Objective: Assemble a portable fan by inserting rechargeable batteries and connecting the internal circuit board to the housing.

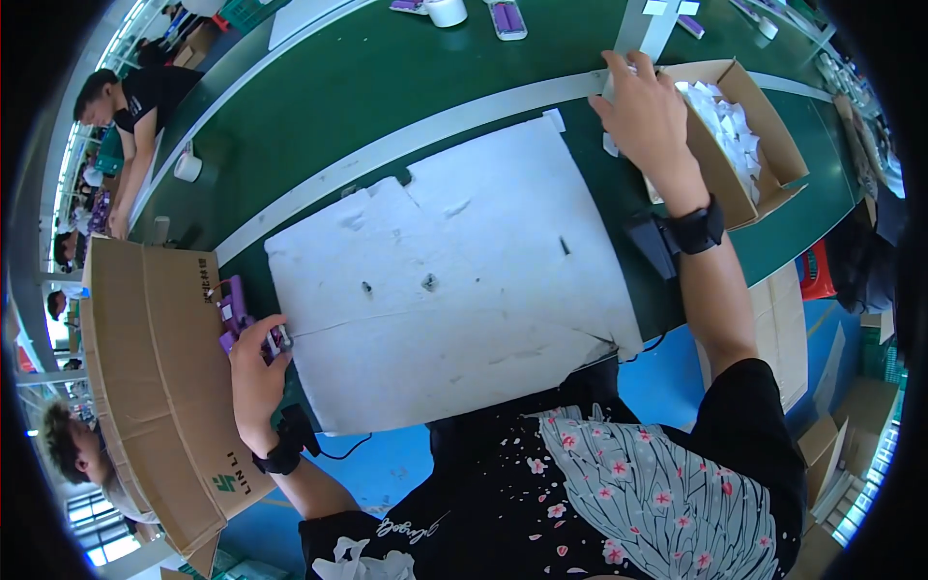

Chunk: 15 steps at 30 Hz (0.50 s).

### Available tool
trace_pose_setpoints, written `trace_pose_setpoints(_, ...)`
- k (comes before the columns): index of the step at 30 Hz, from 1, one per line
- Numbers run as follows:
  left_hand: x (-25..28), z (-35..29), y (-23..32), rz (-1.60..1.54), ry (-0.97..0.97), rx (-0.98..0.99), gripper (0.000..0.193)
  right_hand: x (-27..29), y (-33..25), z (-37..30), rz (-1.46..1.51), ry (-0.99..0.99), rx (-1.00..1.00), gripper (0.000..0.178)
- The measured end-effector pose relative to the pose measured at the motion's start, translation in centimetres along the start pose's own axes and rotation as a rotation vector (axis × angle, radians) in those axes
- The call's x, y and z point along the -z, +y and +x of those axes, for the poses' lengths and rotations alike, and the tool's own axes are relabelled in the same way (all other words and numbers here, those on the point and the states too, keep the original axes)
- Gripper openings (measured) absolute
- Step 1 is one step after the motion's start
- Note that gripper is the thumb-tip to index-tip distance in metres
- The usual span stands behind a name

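Observation:
At the left edge of the white foam sheet [454,280], my left hand [256,379] is closed, thumb and fingers on a small purple battery pack [277,340] with a whitish end. Just beyond it lies another purple pack [233,302] with a red wire, against the cardboard box. My right hand [650,118] reaches to the far right, its fingers bent at the foot of a pale grey upright stand [646,31]. Whatever those fingers grip is mostly hidden behind them. Beside that hand, an open carton [773,159] holds many white paper-like pieces [727,130].
A tall cardboard box [159,377] stands at the left. Across the green table [387,97] runs a pale strip [416,126]. Purple packs [507,19] and a white roll [447,12] lie at the far side. Another person [135,116] works at far left.

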State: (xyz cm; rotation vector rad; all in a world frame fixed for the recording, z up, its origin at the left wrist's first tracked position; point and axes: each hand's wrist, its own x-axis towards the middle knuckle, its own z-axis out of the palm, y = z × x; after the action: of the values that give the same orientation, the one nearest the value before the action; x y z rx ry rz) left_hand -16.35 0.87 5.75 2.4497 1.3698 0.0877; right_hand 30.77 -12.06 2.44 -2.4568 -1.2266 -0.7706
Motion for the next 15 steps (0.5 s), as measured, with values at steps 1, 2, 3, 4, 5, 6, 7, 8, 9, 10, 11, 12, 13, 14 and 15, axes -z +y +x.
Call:
trace_pose_setpoints(1,0.4,0.0,-0.2,0.011,0.0,0.004,0.051,-0.2,0.1,-0.1,-0.046,-0.061,-0.031,0.047)
trace_pose_setpoints(2,0.7,-0.1,-0.5,-0.186,0.045,-0.032,0.049,-0.4,0.4,-0.1,-0.09,-0.124,-0.058,0.051)
trace_pose_setpoints(3,1.0,-0.2,-0.7,-0.384,0.09,-0.068,0.048,-0.6,0.7,0.1,-0.078,-0.127,-0.059,0.051)
trace_pose_setpoints(4,1.1,-0.4,-0.9,-0.584,0.138,-0.102,0.046,-0.9,0.9,0.3,-0.071,-0.134,-0.053,0.051)
trace_pose_setpoints(5,1.1,-0.4,-0.9,-0.577,0.141,-0.094,0.046,-1.2,1.2,0.4,-0.065,-0.142,-0.046,0.052)
trace_pose_setpoints(6,0.9,-0.2,-0.7,-0.683,0.165,-0.11,0.044,-1.4,1.5,0.3,-0.059,-0.149,-0.039,0.053)
trace_pose_setpoints(7,0.9,0.0,-0.4,-0.786,0.198,-0.123,0.042,-1.5,1.7,0.4,-0.043,-0.149,-0.03,0.053)
trace_pose_setpoints(8,0.7,0.1,-0.1,-0.889,0.232,-0.137,0.041,-1.7,2.0,0.4,-0.044,-0.18,-0.03,0.053)
trace_pose_setpoints(9,0.4,0.2,-0.1,-0.88,0.244,-0.126,0.041,-1.9,2.2,0.4,-0.045,-0.21,-0.03,0.053)
trace_pose_setpoints(10,-0.2,0.3,-0.3,-0.919,0.264,-0.119,0.04,-2.0,2.4,0.4,-0.046,-0.24,-0.029,0.053)
trace_pose_setpoints(11,-0.7,0.5,-0.5,-0.958,0.284,-0.112,0.039,-2.0,2.5,0.6,-0.029,-0.241,-0.018,0.053)
trace_pose_setpoints(12,-1.1,0.5,-0.6,-0.996,0.301,-0.104,0.038,-1.9,2.7,0.7,-0.027,-0.227,-0.012,0.053)
trace_pose_setpoints(13,-1.1,0.4,-0.6,-0.986,0.309,-0.09,0.038,-1.8,2.8,0.8,-0.024,-0.213,-0.006,0.053)
trace_pose_setpoints(14,-1.2,0.5,-0.6,-0.963,0.306,-0.042,0.037,-2.1,2.9,0.8,-0.022,-0.197,0.001,0.053)
trace_pose_setpoints(15,-1.2,0.6,-0.7,-0.94,0.303,0.006,0.036,-2.5,3.0,0.8,-0.008,-0.201,0.011,0.053)
